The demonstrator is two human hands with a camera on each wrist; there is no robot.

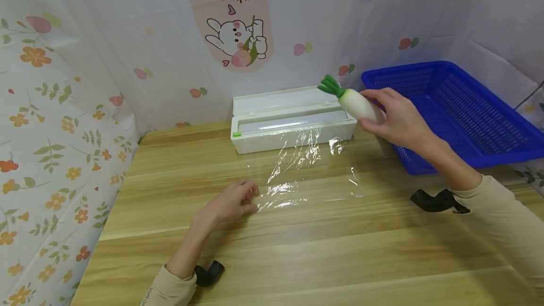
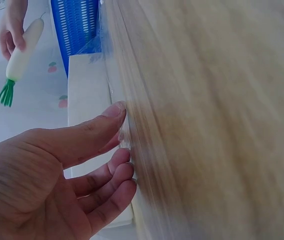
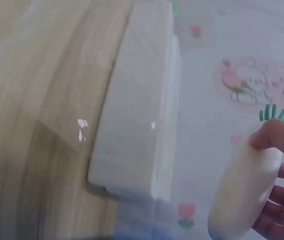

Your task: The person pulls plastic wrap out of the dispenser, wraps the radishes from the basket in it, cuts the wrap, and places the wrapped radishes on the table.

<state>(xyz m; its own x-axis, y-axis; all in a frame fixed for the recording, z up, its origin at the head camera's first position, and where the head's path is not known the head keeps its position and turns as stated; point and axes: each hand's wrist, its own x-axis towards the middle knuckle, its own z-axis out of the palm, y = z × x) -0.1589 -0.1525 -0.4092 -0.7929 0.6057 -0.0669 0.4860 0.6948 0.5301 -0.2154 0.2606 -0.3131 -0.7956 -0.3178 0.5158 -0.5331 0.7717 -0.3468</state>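
My right hand (image 1: 398, 116) grips a white radish (image 1: 358, 104) with a green top, held in the air by the right end of the cling film box (image 1: 293, 131). In the right wrist view, the thumb lies along the radish (image 3: 244, 187) and the fingers curl behind it. Clear cling film (image 1: 293, 178) stretches from the open white box over the table toward me. At the film's near left corner is my left hand (image 1: 231, 201). The left wrist view shows its thumb and forefinger pinching the film's edge, the other fingers curled beside it.
To the right, a blue plastic basket (image 1: 493, 155) stands near the back wall. The box's lid (image 1: 276, 102) is raised against the printed wall cloth (image 1: 161, 37). Wood-grain table (image 1: 272, 259) extends in front and to the left. Each wrist wears a black mount (image 1: 433, 200).
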